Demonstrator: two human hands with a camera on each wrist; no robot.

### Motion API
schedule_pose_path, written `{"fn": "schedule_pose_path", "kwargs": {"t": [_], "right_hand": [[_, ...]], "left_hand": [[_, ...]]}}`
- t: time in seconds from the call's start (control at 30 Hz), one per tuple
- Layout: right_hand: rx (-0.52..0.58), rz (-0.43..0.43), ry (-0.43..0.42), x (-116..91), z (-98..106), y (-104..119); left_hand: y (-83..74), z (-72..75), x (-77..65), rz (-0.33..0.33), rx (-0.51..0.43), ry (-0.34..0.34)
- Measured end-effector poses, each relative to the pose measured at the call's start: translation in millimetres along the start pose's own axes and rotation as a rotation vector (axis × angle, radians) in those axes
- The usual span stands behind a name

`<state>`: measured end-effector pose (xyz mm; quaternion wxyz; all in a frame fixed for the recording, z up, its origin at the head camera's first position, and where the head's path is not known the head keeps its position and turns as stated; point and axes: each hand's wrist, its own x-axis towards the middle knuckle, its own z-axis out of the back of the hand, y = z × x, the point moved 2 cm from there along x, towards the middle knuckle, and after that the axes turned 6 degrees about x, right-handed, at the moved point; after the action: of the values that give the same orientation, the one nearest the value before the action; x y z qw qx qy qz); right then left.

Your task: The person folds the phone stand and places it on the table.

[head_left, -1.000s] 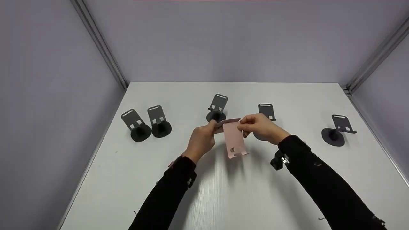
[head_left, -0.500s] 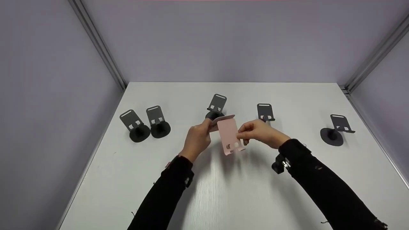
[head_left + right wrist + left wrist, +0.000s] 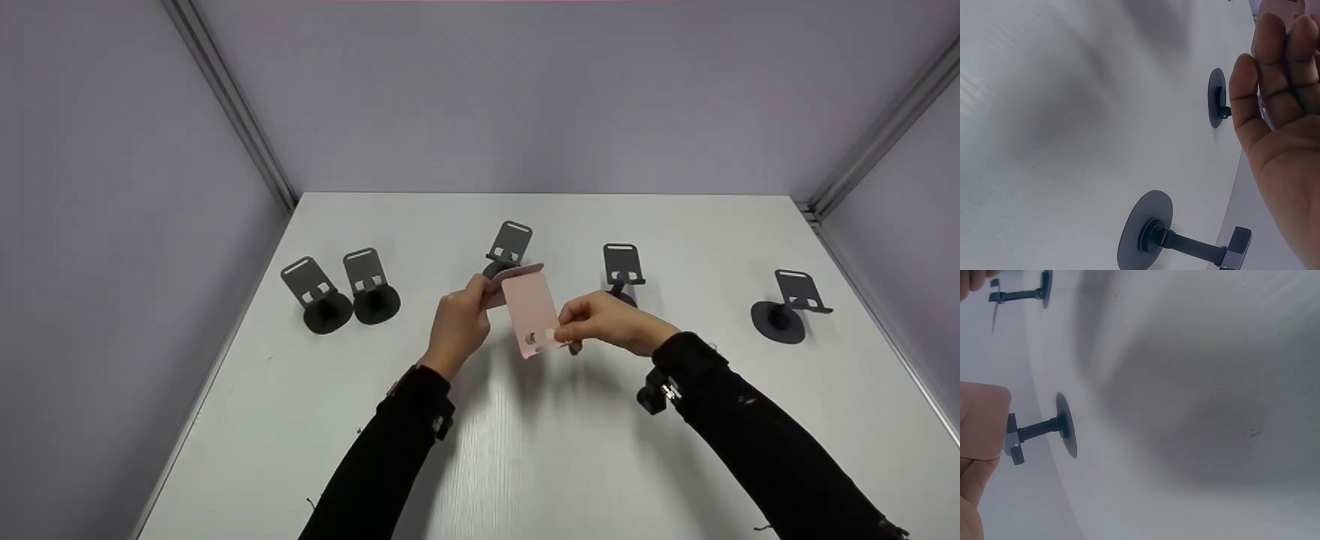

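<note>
A pink phone stand [image 3: 529, 307] is held up over the white table, its plate hanging toward the person with cut-outs at the lower end. My left hand [image 3: 459, 330] grips it at the upper left, fingers partly hidden. In the left wrist view, a rounded pink piece [image 3: 983, 421] of it juts out beside that hand. Thumb and fingers of my right hand [image 3: 613, 322] pinch the plate's right edge near its bottom lip. The right wrist view shows the palm side of my right hand [image 3: 1286, 112], with pink behind the fingertips.
Several dark grey phone stands with round bases stand along the back: a pair at left, the left one here [image 3: 328, 311], one at the middle [image 3: 513, 240] behind my left hand, another [image 3: 623, 262] behind my right hand, and one at far right [image 3: 778, 322]. Walls enclose the table [image 3: 300, 450].
The pink phone stand has shifted left and slightly up with my left hand. My right hand has slid down the plate's right edge to near its bottom lip.
</note>
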<state>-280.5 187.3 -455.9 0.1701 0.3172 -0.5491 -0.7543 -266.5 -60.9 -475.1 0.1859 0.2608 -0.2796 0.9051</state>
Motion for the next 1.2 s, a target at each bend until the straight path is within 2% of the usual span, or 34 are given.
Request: {"fn": "schedule_pose_path", "kwargs": {"t": [0.37, 0.77, 1.0, 1.2], "right_hand": [[-0.052, 0.029, -0.003, -1.0, 1.2, -0.3], [-0.06, 0.038, -0.017, -1.2, 2.7, -1.6], [-0.062, 0.044, -0.031, -0.7, 1.5, -2.6], [-0.121, 0.044, -0.067, 0.7, 0.8, -5.5]], "left_hand": [[-2.3, -5.3, -0.6, 0.032, -0.035, -0.011], [-6.5, -5.4, -0.1, 0.11, -0.087, -0.001], [-7.8, -5.2, -0.2, 0.128, -0.113, 0.003], [-10.5, -7.6, 1.4, 0.129, -0.153, 0.008]]}}
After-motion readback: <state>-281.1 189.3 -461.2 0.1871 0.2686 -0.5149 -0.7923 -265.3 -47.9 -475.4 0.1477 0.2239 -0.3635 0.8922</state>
